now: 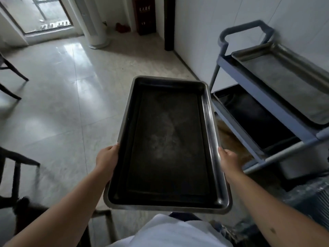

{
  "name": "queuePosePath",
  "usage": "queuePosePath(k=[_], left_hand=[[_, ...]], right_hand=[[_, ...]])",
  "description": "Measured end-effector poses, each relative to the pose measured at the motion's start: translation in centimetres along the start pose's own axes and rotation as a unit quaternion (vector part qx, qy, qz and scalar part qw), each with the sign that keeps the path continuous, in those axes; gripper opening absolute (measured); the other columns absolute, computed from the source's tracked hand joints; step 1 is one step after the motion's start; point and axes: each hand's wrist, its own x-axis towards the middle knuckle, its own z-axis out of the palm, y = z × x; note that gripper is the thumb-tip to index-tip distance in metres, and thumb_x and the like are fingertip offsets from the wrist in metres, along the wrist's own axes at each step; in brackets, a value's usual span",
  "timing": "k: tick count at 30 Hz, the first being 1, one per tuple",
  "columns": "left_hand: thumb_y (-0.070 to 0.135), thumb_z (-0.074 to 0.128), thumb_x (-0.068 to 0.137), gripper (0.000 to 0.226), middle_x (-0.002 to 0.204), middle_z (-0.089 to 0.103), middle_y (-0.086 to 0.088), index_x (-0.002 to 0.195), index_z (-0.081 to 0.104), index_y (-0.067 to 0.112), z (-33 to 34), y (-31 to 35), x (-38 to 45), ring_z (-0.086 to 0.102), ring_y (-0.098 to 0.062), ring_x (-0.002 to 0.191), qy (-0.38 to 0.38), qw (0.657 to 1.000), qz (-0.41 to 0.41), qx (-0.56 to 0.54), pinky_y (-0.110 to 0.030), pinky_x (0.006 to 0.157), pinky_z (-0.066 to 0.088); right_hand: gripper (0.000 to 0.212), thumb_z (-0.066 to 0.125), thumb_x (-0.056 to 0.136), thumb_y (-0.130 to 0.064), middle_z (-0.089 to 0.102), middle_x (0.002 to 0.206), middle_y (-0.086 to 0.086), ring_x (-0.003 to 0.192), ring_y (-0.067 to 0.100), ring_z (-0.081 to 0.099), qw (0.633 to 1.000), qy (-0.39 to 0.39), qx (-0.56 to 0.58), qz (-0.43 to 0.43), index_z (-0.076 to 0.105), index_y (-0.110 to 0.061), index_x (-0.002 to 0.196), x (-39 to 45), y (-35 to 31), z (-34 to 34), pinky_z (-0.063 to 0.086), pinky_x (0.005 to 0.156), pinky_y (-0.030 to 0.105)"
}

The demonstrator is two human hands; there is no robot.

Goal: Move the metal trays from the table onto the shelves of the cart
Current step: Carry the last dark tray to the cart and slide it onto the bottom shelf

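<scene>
I see the dark metal tray (pixel 169 145) held out level over the tiled floor (pixel 58 97), long sides gripped from either edge. My left hand (pixel 106 160) clamps the left rim at about 9 o'clock, fingers curled under and closed on it; my right hand (pixel 229 160) does the same on the right rim at 3 o'clock. The grey cart (pixel 267 97) stands at 2 o'clock against the wall, with one tray on its top shelf (pixel 284 81) and another on the shelf below (pixel 254 114).

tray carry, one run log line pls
tray held by left hand and right hand | cart at right | two shelves already filled
</scene>
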Motion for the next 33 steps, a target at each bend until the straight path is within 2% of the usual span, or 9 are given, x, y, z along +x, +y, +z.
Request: queuePosePath(k=[5, 11, 14, 16, 19, 22, 26, 30, 33], left_hand=[[0.05, 0.053, 0.096, 0.039, 0.077, 0.074, -0.005, 0.073, 0.072, 0.026, 2.0, 4.7, 5.9, 0.071, -0.025, 0.073, -0.016, 1.0, 0.005, 0.019, -0.032, 0.057, 0.05], [0.053, 0.056, 0.088, 0.042, 0.07, 0.074, -0.005, 0.073, 0.076, 0.02, 4.3, 9.7, 14.7, 0.07, -0.026, 0.072, -0.066, 0.995, 0.033, 0.066, -0.036, 0.066, 0.055], [0.06, 0.053, 0.081, 0.045, 0.06, 0.072, 0.001, 0.069, 0.077, 0.024, 5.8, 12.8, 19.6, 0.07, -0.025, 0.066, -0.115, 0.985, 0.07, 0.11, -0.035, 0.061, 0.052], [0.06, 0.054, 0.081, 0.045, 0.059, 0.072, 0.001, 0.069, 0.078, 0.024, 6.7, 15.2, 22.8, 0.07, -0.026, 0.066, -0.149, 0.976, 0.095, 0.128, -0.035, 0.059, 0.052], [0.057, 0.054, 0.083, 0.044, 0.058, 0.072, -0.004, 0.068, 0.078, 0.024, 7.6, 18.7, 27.0, 0.069, -0.025, 0.057, -0.205, 0.956, 0.136, 0.16, -0.032, 0.052, 0.051], [0.051, 0.056, 0.091, 0.047, 0.057, 0.07, -0.007, 0.067, 0.077, 0.016, 8.4, 21.6, 30.0, 0.064, -0.017, 0.045, -0.251, 0.937, 0.168, 0.174, -0.026, 0.043, 0.046], [0.048, 0.057, 0.093, 0.05, 0.067, 0.069, -0.02, 0.072, 0.075, 0.006, 10.3, 24.0, 31.9, 0.061, -0.021, 0.052, -0.311, 0.908, 0.195, 0.201, -0.031, 0.047, 0.047], [0.048, 0.056, 0.094, 0.05, 0.065, 0.07, -0.016, 0.071, 0.075, 0.008, 12.9, 24.6, 32.2, 0.064, -0.029, 0.06, -0.351, 0.881, 0.215, 0.234, -0.037, 0.056, 0.05], [0.05, 0.056, 0.093, 0.05, 0.071, 0.072, -0.019, 0.073, 0.076, 0.007, 14.6, 24.4, 31.5, 0.068, -0.037, 0.069, -0.374, 0.865, 0.216, 0.254, -0.045, 0.061, 0.055]], right_hand=[[0.043, 0.05, 0.096, -0.042, 0.033, 0.054, -0.001, 0.049, 0.014, 0.033, 1.0, 0.015, 0.008, 0.011, 0.039, -0.018, 0.062, 4.0, -3.3, 0.5, 0.027, 0.05, 0.028], [0.043, 0.051, 0.095, -0.038, 0.034, 0.054, -0.001, 0.051, 0.015, 0.034, 0.995, 0.084, 0.033, 0.047, 0.04, -0.019, 0.059, 6.8, -5.7, 2.6, 0.027, 0.052, 0.029], [0.044, 0.049, 0.095, -0.042, 0.035, 0.052, -0.001, 0.047, 0.014, 0.034, 0.988, 0.131, 0.037, 0.074, 0.04, -0.018, 0.059, 7.7, -6.2, 4.5, 0.026, 0.049, 0.027], [0.048, 0.05, 0.095, -0.042, 0.042, 0.052, 0.0, 0.049, 0.016, 0.041, 0.979, 0.171, 0.043, 0.098, 0.043, -0.015, 0.057, 8.1, -6.5, 6.1, 0.03, 0.049, 0.029], [0.044, 0.054, 0.095, -0.039, 0.056, 0.06, 0.007, 0.062, 0.021, 0.054, 0.961, 0.219, 0.082, 0.146, 0.058, -0.01, 0.062, 7.7, -7.1, 8.5, 0.041, 0.06, 0.033], [0.045, 0.055, 0.095, -0.04, 0.056, 0.06, 0.005, 0.063, 0.023, 0.054, 0.941, 0.268, 0.1, 0.18, 0.056, -0.011, 0.061, 6.3, -7.8, 10.9, 0.041, 0.064, 0.036], [0.05, 0.051, 0.095, -0.044, 0.051, 0.055, 0.006, 0.053, 0.02, 0.05, 0.915, 0.321, 0.128, 0.208, 0.051, -0.012, 0.058, 3.8, -8.3, 13.1, 0.036, 0.051, 0.033], [0.052, 0.05, 0.096, -0.044, 0.049, 0.052, 0.005, 0.052, 0.021, 0.05, 0.891, 0.353, 0.148, 0.245, 0.049, -0.012, 0.056, 1.3, -7.5, 14.0, 0.036, 0.051, 0.031], [0.052, 0.052, 0.096, -0.043, 0.048, 0.051, 0.003, 0.051, 0.018, 0.049, 0.874, 0.374, 0.161, 0.266, 0.048, -0.013, 0.054, -0.3, -6.3, 14.3, 0.036, 0.051, 0.03]])
